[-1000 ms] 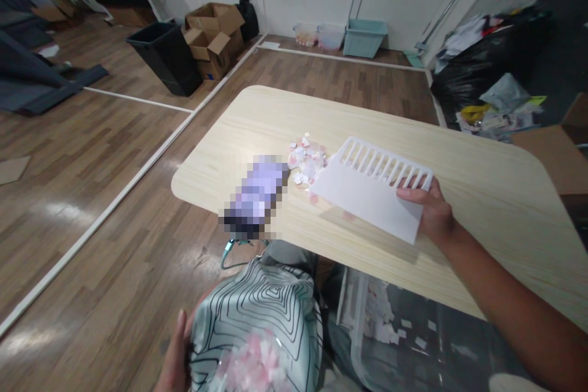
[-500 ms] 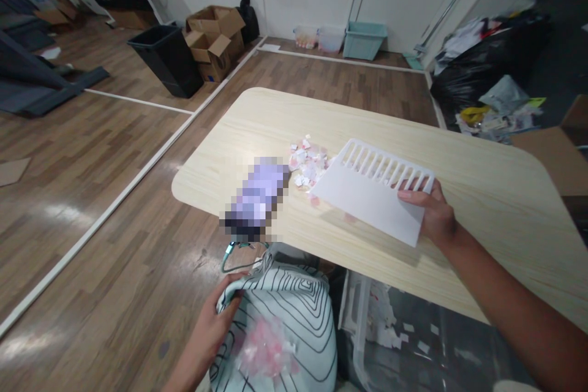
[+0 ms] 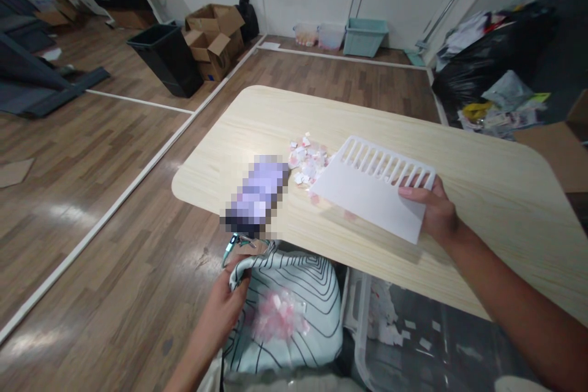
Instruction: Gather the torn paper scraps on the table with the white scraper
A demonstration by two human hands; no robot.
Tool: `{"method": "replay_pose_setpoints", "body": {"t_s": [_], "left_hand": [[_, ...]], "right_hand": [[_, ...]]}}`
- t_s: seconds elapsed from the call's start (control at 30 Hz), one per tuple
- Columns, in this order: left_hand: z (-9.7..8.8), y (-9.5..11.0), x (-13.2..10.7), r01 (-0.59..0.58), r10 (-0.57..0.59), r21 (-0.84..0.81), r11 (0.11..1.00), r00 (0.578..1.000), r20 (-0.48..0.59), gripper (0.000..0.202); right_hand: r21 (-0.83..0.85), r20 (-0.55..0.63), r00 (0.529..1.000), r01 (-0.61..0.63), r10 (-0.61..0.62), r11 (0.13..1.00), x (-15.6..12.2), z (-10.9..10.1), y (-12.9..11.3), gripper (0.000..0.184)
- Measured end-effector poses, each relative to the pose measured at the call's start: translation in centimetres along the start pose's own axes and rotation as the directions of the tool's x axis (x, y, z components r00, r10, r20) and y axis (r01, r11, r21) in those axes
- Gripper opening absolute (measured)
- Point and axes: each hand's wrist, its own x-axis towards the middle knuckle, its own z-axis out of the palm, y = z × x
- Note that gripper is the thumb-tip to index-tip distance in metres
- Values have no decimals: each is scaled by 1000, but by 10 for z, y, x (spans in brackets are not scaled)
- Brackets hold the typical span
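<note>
Over the worktop, the right hand is gripping a white panel, probably light, stiff and best held through its slots. Below the worktop's near edge, the left hand is pinching seemingly limp cloth by its rim.

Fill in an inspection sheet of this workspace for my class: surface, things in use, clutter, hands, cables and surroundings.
Surface: pale wood-grain table, rounded corners.
Things in use: white slotted plate; heap of pink and white scraps by its left end; patterned fabric bearing pink-and-white pieces.
Clutter: pixelated device on the table; clear tub with white scraps below its near edge.
Hands: right hand grips the plate; left hand holds the fabric's edge.
Cables: teal cable by the device; connection unclear.
Surroundings: black bin, cardboard boxes, teal tub, black plastic bag.
</note>
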Motion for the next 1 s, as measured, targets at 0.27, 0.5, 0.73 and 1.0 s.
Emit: {"method": "replay_pose_setpoints", "body": {"t_s": [0.27,0.5,0.73,1.0], "left_hand": [[14,10,6,-14,11,-19,1000,988,-153,46],[8,9,27,57,-57,-6,998,990,-127,53],[8,-15,15,153,-153,-15,988,972,-176,70],[-2,-26,-21,257,-268,-138,957,961,-66,86]], "right_hand": [[-38,9,1000,3,-2,999,-1,-6,5,36],[-24,4,1000,4,-4,1000,0,-2,1,32],[-12,33,999,-24,25,1000,-4,-4,5,31],[-102,118,992,55,-43,993,-6,-2,4,36]]}}
